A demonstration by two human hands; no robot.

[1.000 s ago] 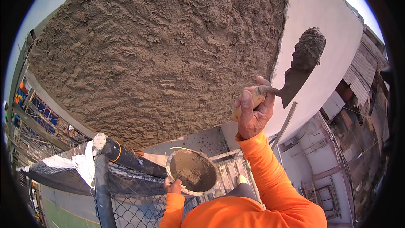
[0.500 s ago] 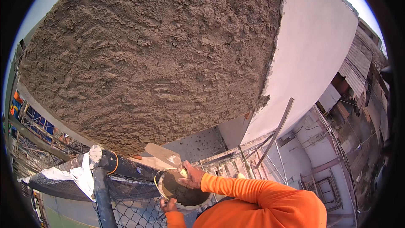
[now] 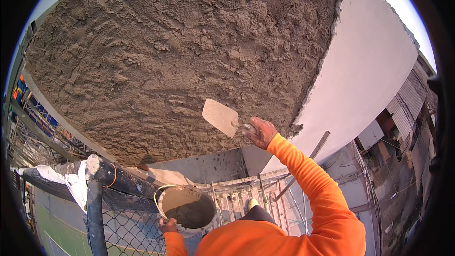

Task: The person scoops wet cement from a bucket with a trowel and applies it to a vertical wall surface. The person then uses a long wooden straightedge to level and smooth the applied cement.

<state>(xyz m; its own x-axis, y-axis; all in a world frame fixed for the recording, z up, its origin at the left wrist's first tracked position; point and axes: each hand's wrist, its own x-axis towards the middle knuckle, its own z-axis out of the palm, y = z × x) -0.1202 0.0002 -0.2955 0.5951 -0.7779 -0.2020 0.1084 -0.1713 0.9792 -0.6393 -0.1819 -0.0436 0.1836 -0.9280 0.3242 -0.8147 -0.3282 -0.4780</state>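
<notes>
Right hand [image 3: 262, 132] grips 1 trowel [image 3: 220, 117] near mortared wall [image 3: 180, 57]; left hand [image 3: 168, 225] apparently grips 1 bucket [image 3: 192, 230].

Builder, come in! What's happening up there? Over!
Right hand grips trowel, before mortar-covered wall. Left hand holds bucket by rim. Mortar inside bucket. Nothing seen blocking trowel.

The rough, ridged mortar coat [image 3: 180, 57] was grey-brown, mottled with darker furrows. The smooth plastered wall [image 3: 367, 61] was plain pinkish white. The flat metal trowel blade [image 3: 220, 117] was pale beige-grey. The round bucket [image 3: 188, 230] had a pale greyish rim, and its soft mortar [image 3: 187, 206] was brown in lighter and darker patches. The long-sleeved cloth top [image 3: 315, 187] was plain bright orange. The chain-link wire fence [image 3: 128, 231] showed a dark diamond pattern; the crumpled sheet [image 3: 77, 186] was white.
</notes>
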